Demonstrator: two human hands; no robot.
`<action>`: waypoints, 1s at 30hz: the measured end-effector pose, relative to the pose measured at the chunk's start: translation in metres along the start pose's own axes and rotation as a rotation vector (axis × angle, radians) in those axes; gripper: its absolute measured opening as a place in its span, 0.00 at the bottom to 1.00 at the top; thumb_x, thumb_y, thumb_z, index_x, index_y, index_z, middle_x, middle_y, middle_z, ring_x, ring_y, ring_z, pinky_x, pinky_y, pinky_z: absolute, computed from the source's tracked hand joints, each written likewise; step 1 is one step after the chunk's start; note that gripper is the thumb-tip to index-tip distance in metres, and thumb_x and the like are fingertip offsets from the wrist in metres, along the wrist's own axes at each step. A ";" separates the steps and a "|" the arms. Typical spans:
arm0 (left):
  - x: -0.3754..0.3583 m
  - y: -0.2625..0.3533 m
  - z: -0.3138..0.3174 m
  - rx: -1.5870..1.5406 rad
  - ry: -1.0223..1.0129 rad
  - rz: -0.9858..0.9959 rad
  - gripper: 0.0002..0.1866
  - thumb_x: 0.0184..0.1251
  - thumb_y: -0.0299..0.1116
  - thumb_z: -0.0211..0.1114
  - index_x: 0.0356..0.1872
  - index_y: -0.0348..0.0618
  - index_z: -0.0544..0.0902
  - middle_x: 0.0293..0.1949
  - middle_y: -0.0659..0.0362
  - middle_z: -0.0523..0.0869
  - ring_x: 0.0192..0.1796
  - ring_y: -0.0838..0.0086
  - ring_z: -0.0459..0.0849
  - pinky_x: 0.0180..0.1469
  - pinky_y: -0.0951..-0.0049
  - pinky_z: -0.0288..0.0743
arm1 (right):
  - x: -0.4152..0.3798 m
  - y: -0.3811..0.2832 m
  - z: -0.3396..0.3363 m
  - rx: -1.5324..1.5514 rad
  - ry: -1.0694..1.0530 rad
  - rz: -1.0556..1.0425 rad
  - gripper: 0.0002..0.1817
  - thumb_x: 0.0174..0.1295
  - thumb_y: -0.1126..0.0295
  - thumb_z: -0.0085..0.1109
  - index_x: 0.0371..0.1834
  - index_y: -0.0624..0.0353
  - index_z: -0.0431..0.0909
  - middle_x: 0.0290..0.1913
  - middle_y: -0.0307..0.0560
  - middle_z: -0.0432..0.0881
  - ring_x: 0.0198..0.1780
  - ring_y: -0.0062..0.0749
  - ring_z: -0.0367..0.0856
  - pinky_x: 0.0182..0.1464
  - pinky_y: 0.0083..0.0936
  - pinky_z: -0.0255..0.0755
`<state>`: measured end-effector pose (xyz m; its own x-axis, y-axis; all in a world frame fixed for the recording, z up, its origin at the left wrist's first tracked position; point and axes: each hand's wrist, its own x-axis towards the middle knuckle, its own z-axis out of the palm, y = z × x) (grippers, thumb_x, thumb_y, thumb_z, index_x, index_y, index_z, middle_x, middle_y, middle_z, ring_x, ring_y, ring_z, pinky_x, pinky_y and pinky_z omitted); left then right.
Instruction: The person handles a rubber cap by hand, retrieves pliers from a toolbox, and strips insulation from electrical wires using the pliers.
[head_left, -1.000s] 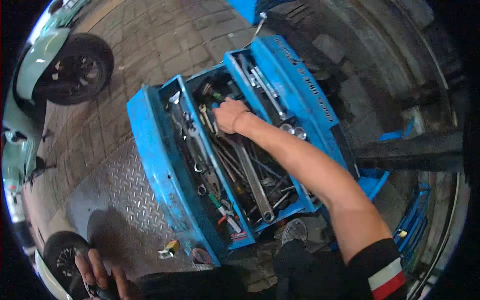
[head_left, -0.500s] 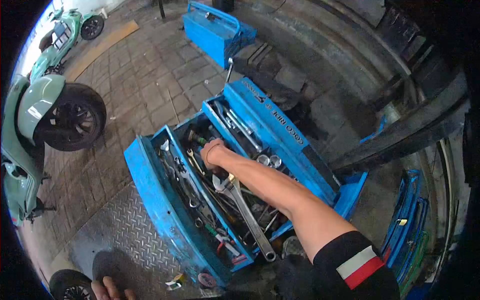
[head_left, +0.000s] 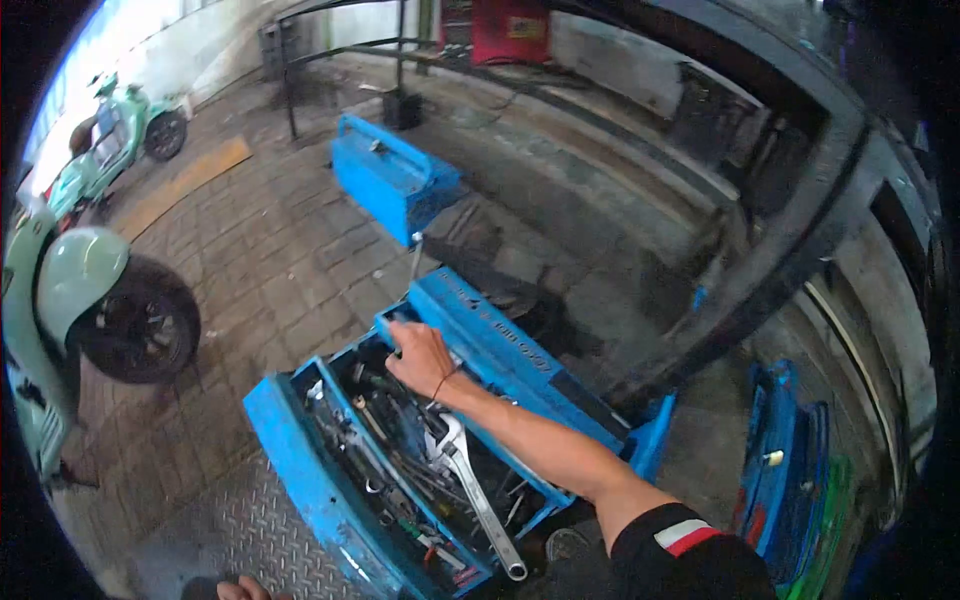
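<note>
My right hand point(head_left: 420, 357) is over the far end of the open blue toolbox point(head_left: 318, 500), at the edge of its right tray point(head_left: 392, 322). The fingers are bent and close to each other, pointing away from me. I cannot tell if they pinch some tool or only touch the tray, because the hand itself covers this place. A thin dark band point(head_left: 443, 386) goes around my wrist.

Just below my right hand, in the middle part of the toolbox, many metal tools lie mixed together. The big adjustable wrench point(head_left: 480, 505) lies there on top of them; its head is near my wrist, and its handle comes toward me, to the near end. To the left of my grip is the left tray point(head_left: 368, 470), with spanners and a green-handled tool point(head_left: 408, 526) inside. To the right of it is the lid point(head_left: 500, 335) with dark letters.

Beyond my right hand, well apart, another blue toolbox point(head_left: 375, 185) stands closed on the paving. Farther to the left is the wheel of a green scooter point(head_left: 85, 275).

My left hand point(head_left: 243, 588) is low, near me, and is cut by the lower edge of the view, so I cannot tell how it grips.
</note>
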<state>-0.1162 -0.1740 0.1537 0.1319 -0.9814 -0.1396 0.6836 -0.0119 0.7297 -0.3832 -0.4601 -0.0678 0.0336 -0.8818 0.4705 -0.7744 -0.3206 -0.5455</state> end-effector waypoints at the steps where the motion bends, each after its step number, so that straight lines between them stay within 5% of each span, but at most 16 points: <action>1: 0.004 -0.002 0.008 0.011 -0.015 -0.006 0.08 0.64 0.25 0.62 0.42 0.41 0.75 0.38 0.58 0.68 0.30 0.71 0.61 0.36 0.69 0.64 | -0.009 0.001 -0.001 -0.030 -0.055 -0.033 0.12 0.53 0.72 0.65 0.39 0.63 0.77 0.39 0.62 0.84 0.39 0.65 0.84 0.44 0.56 0.79; 4: 0.018 -0.011 0.001 0.060 0.013 -0.105 0.05 0.66 0.24 0.59 0.41 0.40 0.75 0.32 0.60 0.65 0.28 0.73 0.59 0.34 0.70 0.61 | -0.022 -0.014 -0.008 -0.122 -0.238 -0.177 0.09 0.57 0.76 0.59 0.41 0.62 0.74 0.38 0.61 0.83 0.38 0.66 0.84 0.41 0.56 0.79; 8: 0.036 -0.027 0.010 0.177 0.213 -0.256 0.02 0.67 0.23 0.57 0.38 0.41 0.76 0.25 0.63 0.64 0.24 0.76 0.59 0.31 0.70 0.61 | 0.020 -0.044 -0.045 0.057 -0.014 -0.131 0.11 0.54 0.76 0.64 0.38 0.62 0.73 0.37 0.56 0.80 0.40 0.60 0.83 0.39 0.51 0.78; 10: 0.047 -0.055 -0.024 0.269 0.180 -0.227 0.10 0.77 0.37 0.59 0.41 0.41 0.81 0.28 0.61 0.73 0.25 0.73 0.68 0.33 0.69 0.68 | 0.034 -0.077 -0.079 0.015 -0.046 -0.125 0.13 0.54 0.75 0.67 0.38 0.63 0.73 0.37 0.56 0.79 0.40 0.60 0.82 0.40 0.49 0.76; 12: 0.060 -0.072 -0.034 0.513 0.154 -0.175 0.08 0.58 0.35 0.61 0.33 0.44 0.74 0.26 0.61 0.74 0.24 0.70 0.76 0.24 0.71 0.68 | 0.049 -0.115 -0.126 0.208 0.230 -0.076 0.12 0.56 0.75 0.67 0.36 0.63 0.72 0.35 0.56 0.77 0.37 0.60 0.80 0.38 0.46 0.74; 14: 0.044 -0.069 -0.009 0.359 0.336 -0.326 0.12 0.69 0.42 0.61 0.32 0.45 0.76 0.23 0.62 0.74 0.24 0.69 0.76 0.25 0.69 0.69 | 0.039 -0.155 -0.181 0.385 0.198 0.203 0.12 0.58 0.75 0.71 0.35 0.64 0.73 0.34 0.50 0.79 0.35 0.38 0.81 0.37 0.33 0.73; 15: 0.032 -0.064 -0.008 0.284 0.298 -0.434 0.18 0.74 0.50 0.61 0.35 0.43 0.79 0.25 0.63 0.75 0.24 0.69 0.78 0.25 0.66 0.69 | 0.021 -0.165 -0.196 0.442 0.065 0.427 0.13 0.57 0.75 0.72 0.39 0.63 0.75 0.36 0.51 0.79 0.37 0.42 0.81 0.41 0.34 0.74; 17: -0.002 0.006 0.075 0.091 0.229 -0.607 0.24 0.78 0.56 0.58 0.44 0.42 0.84 0.30 0.60 0.80 0.28 0.68 0.78 0.32 0.66 0.74 | -0.001 -0.229 -0.272 0.780 0.047 0.593 0.11 0.62 0.74 0.72 0.36 0.62 0.75 0.35 0.40 0.81 0.40 0.22 0.80 0.44 0.26 0.76; 19: -0.030 0.054 0.138 -0.031 0.291 -0.716 0.32 0.77 0.67 0.51 0.54 0.48 0.85 0.34 0.58 0.81 0.34 0.66 0.80 0.40 0.65 0.78 | -0.027 -0.284 -0.335 0.688 -0.039 0.677 0.09 0.64 0.76 0.71 0.39 0.63 0.78 0.37 0.38 0.82 0.44 0.18 0.80 0.49 0.23 0.78; 20: -0.045 0.067 0.160 -0.015 0.411 -0.716 0.38 0.74 0.74 0.47 0.59 0.51 0.84 0.36 0.58 0.83 0.38 0.65 0.83 0.42 0.63 0.80 | -0.048 -0.303 -0.350 0.968 -0.093 0.862 0.09 0.64 0.75 0.71 0.40 0.64 0.79 0.40 0.39 0.84 0.45 0.19 0.82 0.50 0.23 0.79; 21: -0.054 0.099 0.198 -0.025 0.482 -0.758 0.33 0.77 0.71 0.46 0.57 0.53 0.82 0.40 0.59 0.85 0.48 0.64 0.84 0.48 0.59 0.83 | -0.065 -0.321 -0.370 0.932 -0.138 0.833 0.09 0.64 0.75 0.72 0.40 0.65 0.79 0.42 0.42 0.85 0.46 0.23 0.85 0.51 0.24 0.80; 22: -0.070 0.087 0.148 -0.232 0.031 -0.781 0.28 0.79 0.66 0.48 0.52 0.52 0.79 0.42 0.60 0.85 0.49 0.64 0.84 0.49 0.60 0.83 | -0.068 -0.347 -0.396 0.926 -0.130 0.824 0.10 0.64 0.75 0.72 0.40 0.65 0.79 0.43 0.44 0.85 0.46 0.25 0.86 0.52 0.25 0.81; 25: -0.100 0.143 0.226 0.012 0.318 -0.792 0.22 0.81 0.59 0.52 0.45 0.51 0.78 0.40 0.59 0.84 0.43 0.63 0.85 0.45 0.62 0.82 | -0.055 -0.401 -0.463 1.013 -0.133 0.883 0.10 0.64 0.75 0.72 0.41 0.65 0.78 0.45 0.46 0.86 0.47 0.27 0.86 0.53 0.26 0.81; 28: -0.117 0.156 0.228 -0.015 0.054 -0.672 0.19 0.80 0.55 0.58 0.48 0.50 0.79 0.40 0.59 0.84 0.39 0.63 0.85 0.43 0.63 0.82 | -0.064 -0.414 -0.494 1.173 -0.203 0.966 0.12 0.67 0.71 0.72 0.43 0.66 0.78 0.47 0.45 0.84 0.49 0.24 0.84 0.53 0.28 0.79; 30: -0.109 0.181 0.272 0.775 0.031 -0.533 0.25 0.74 0.55 0.66 0.56 0.46 0.80 0.47 0.60 0.85 0.47 0.66 0.82 0.51 0.59 0.82 | -0.042 -0.428 -0.526 1.058 -0.462 0.921 0.14 0.68 0.67 0.70 0.46 0.66 0.77 0.46 0.46 0.85 0.48 0.27 0.87 0.54 0.29 0.81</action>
<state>-0.2017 -0.1216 0.4829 -0.0344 -0.8045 -0.5930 -0.0080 -0.5931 0.8051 -0.3858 -0.1038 0.5109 0.1476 -0.8747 -0.4617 0.1701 0.4823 -0.8593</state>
